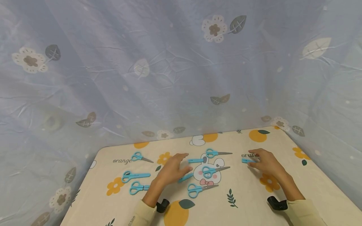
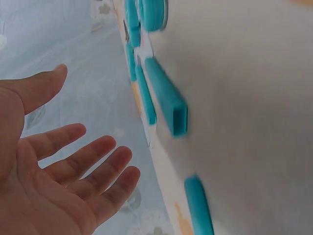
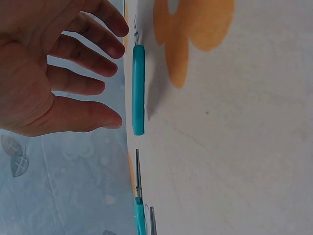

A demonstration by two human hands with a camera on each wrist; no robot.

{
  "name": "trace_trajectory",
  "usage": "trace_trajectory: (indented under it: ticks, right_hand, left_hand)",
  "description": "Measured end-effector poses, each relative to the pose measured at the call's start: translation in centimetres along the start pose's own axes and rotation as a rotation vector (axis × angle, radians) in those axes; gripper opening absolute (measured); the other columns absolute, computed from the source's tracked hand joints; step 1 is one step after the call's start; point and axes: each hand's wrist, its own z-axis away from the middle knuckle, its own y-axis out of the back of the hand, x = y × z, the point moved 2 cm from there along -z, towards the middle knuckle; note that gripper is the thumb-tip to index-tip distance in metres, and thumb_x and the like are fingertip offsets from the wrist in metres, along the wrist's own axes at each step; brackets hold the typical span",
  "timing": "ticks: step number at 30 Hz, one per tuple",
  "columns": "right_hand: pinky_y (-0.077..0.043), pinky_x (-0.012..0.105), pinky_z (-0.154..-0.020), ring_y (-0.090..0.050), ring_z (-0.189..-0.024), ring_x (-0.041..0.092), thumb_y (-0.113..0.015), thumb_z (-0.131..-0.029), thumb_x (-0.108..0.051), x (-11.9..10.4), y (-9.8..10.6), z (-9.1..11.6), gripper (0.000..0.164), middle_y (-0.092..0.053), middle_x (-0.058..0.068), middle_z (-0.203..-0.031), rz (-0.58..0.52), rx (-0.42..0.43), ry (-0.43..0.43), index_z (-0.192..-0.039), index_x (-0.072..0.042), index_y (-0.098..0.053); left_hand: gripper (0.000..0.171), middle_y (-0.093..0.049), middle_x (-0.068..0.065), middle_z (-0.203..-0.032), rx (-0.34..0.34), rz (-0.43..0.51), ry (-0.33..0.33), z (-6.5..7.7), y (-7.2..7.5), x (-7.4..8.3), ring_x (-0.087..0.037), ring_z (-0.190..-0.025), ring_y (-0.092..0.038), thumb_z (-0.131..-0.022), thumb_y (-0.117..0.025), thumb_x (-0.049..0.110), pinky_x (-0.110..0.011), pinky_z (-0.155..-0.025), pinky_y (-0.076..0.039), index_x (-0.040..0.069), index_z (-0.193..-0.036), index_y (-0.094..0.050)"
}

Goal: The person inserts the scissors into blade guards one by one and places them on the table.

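My left hand (image 1: 172, 169) hovers over the table with fingers spread and holds nothing. Closest to it are two light-blue scissor blade covers (image 1: 195, 160), one angled under the thumb side (image 1: 185, 177). Over on the right, my right hand (image 1: 266, 161) has its fingers loosely bent around the air above another blade cover (image 1: 247, 160). In the right wrist view that cover (image 3: 139, 90) lies just past the fingertips, with no visible grip on it. Three blue-handled scissors with bare blades (image 1: 216, 153) lie between the hands, including a middle pair (image 1: 208, 171) and a near pair (image 1: 195, 190).
Left of my left arm lie bare scissors (image 1: 137, 156), sheathed scissors (image 1: 135, 176) and a pair (image 1: 137, 187) partly hidden by the forearm. A patterned cloth (image 1: 243, 207) covers the table. A pale flowered curtain (image 1: 169, 78) hangs behind it and at the sides.
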Motion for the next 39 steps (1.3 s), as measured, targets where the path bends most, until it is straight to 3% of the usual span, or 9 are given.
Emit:
trace_trajectory:
  ticks: [18, 33, 39]
  right_hand:
    - [-0.057, 0.067, -0.093, -0.065, -0.116, 0.056, -0.085, -0.09, -0.013, 0.2, -0.4, -0.2, 0.059, -0.064, 0.04, -0.131, -0.012, -0.007, 0.001, -0.138, 0.012, -0.063]
    - [-0.057, 0.063, -0.091, -0.066, -0.107, 0.046, -0.087, -0.089, -0.015, 0.6, -0.8, -0.5, 0.059, -0.067, 0.036, -0.125, 0.007, -0.01, -0.007, -0.136, 0.011, -0.065]
    - [-0.058, 0.064, -0.092, -0.067, -0.109, 0.049, -0.087, -0.089, -0.015, 0.7, -0.8, -0.7, 0.059, -0.066, 0.037, -0.127, 0.005, -0.015, -0.029, -0.136, 0.012, -0.066]
  left_hand:
    - [0.061, -0.063, -0.015, -0.151, -0.083, -0.024, 0.02, -2.0, -3.6, 2.3, -0.034, -0.142, -0.059, -0.101, -0.077, 0.033, -0.052, -0.119, -0.049, 0.005, -0.152, -0.058]
    - [0.066, -0.065, -0.014, -0.149, -0.109, -0.038, 0.032, -3.0, -5.3, 3.3, -0.029, -0.135, -0.063, -0.097, -0.082, 0.034, -0.045, -0.113, -0.055, 0.007, -0.153, -0.059]
    - [0.065, -0.069, -0.011, -0.144, -0.114, -0.064, 0.038, -3.3, -5.7, 3.4, -0.025, -0.129, -0.066, -0.097, -0.082, 0.035, -0.04, -0.11, -0.056, 0.009, -0.152, -0.061]
